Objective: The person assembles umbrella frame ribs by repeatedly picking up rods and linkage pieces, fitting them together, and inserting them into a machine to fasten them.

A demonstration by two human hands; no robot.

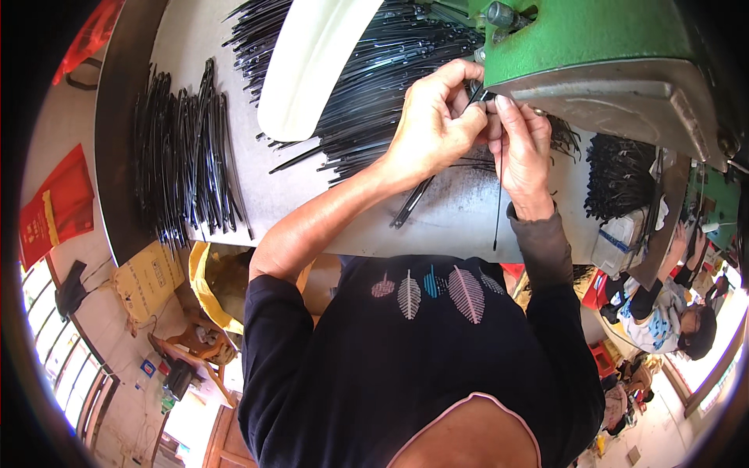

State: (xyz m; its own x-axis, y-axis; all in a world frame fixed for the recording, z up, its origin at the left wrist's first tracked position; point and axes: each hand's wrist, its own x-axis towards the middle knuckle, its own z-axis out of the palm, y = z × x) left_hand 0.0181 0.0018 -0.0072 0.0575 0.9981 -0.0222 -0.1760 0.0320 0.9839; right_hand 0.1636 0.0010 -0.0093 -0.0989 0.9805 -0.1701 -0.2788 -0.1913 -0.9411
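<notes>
My left hand (pixel 434 121) pinches a thin black metal rod (pixel 412 201) near its upper end, and the rod slants down over the table toward me. My right hand (pixel 521 144) meets it fingertip to fingertip and grips the same rod's tip, right under the front lip of a green machine (pixel 593 54). Another thin black rod (pixel 498 214) hangs straight down below my right hand. Whether the rod's tip touches the machine is hidden by my fingers.
A grey metal table (pixel 296 195) carries a big heap of black rods (pixel 374 86) behind my hands, a second bundle (pixel 183 156) at left and small black pieces (pixel 616 175) at right. A white curved cover (pixel 312 62) lies over the heap. Another person (pixel 663 312) sits at right.
</notes>
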